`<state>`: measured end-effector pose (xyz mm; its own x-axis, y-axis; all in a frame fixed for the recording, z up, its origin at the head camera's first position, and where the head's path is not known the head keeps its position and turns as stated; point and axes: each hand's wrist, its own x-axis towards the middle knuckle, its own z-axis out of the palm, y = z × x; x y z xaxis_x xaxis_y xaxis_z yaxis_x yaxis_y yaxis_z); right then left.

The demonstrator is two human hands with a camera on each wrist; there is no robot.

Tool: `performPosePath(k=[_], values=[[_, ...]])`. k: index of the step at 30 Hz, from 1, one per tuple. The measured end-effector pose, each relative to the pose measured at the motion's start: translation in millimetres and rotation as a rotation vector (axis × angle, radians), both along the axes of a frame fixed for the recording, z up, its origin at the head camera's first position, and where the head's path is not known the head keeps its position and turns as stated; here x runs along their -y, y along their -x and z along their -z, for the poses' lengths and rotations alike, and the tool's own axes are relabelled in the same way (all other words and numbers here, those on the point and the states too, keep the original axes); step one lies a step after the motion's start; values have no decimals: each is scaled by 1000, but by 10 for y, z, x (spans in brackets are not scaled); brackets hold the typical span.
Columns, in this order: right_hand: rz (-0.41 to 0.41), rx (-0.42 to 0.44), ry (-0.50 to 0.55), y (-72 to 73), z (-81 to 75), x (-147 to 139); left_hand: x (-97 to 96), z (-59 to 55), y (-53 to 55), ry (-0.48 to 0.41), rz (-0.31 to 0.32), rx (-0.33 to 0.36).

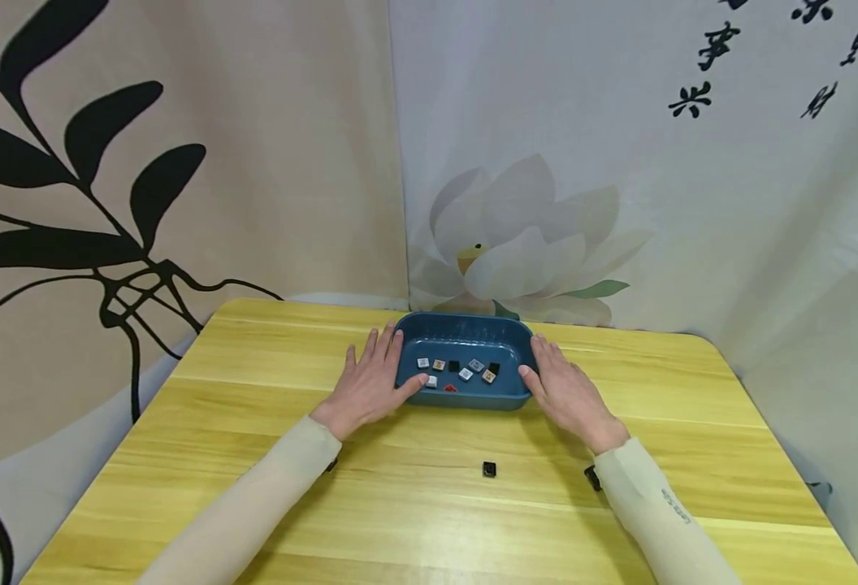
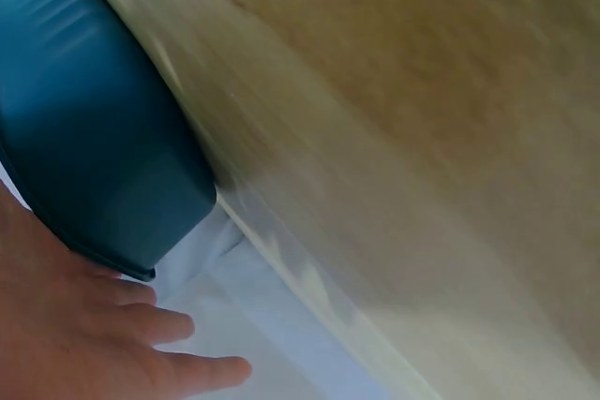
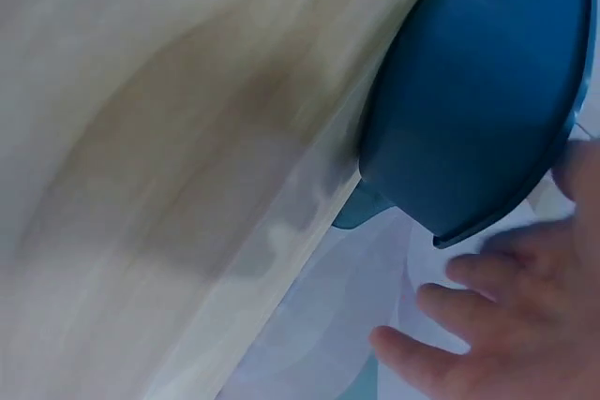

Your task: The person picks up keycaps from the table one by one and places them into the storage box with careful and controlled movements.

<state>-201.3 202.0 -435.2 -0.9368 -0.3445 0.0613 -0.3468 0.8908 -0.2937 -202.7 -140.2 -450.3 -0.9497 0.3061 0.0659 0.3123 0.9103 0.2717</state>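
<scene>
A blue rectangular tray sits near the far edge of the table, with several small square tiles in white, black and tan lying inside. Among them is a small red piece. At the tray's left end, my left hand lies against the rim, its fingers straight and its thumb reaching over the near corner. My right hand is at the opposite end in the same way, fingers extended along the side and thumb at the rim. Both wrist views show spread fingers beside the tray's outer wall.
One black square piece lies on the wooden table in front of the tray, between the forearms. Behind the table's far edge hang printed curtains with a plant, a lotus and dark lettering.
</scene>
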Motion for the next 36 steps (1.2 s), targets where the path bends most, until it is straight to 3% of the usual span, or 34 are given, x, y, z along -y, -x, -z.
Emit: performPosePath(k=[8,16,27,36], values=[[-75,-173,59,-236,-121,53,-7,-12,1,-9,1,40],[-209,-275,6,-563,-178,167,-10,-29,-7,0,-5,49],[-390,-262,-108,-879,-206,326,-26,-24,9,3,-5,40],[-536,-281,-171,-967,-123,397,-35,-22,10,2,-6,38]])
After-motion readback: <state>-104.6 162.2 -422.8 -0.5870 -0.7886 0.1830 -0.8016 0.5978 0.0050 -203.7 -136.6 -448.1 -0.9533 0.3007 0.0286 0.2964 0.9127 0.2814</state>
